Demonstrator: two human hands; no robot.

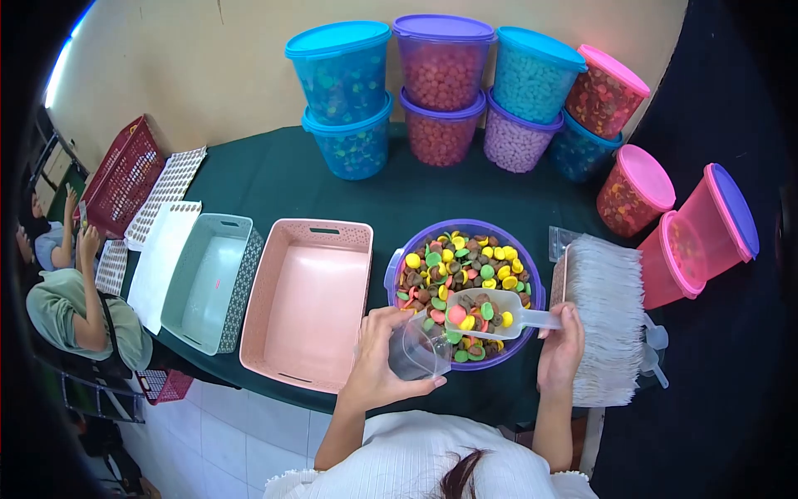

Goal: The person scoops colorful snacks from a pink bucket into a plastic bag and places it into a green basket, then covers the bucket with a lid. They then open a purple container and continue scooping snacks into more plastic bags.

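My right hand (562, 349) grips the handle of a translucent white scoop (499, 314) loaded with round pieces in brown, yellow, green and coral. The scoop hangs over a purple tub (539, 291) filled with the same colourful pieces (465, 262). In my left hand (382, 362) is a clear plastic pouch (420, 348), its mouth held wide beside the scoop's front edge. A green piece sits at the scoop's lip, right by the pouch opening. Fingers and thumb of the left hand wrap the pouch's sides.
Left of the tub stand a pink basket (306, 308) and a grey-green basket (208, 274). A thick stack of clear pouches (607, 324) lies to the right. Lidded tubs (440, 66) line the back; pink containers (665, 258) stand at right. People (83, 312) sit at far left.
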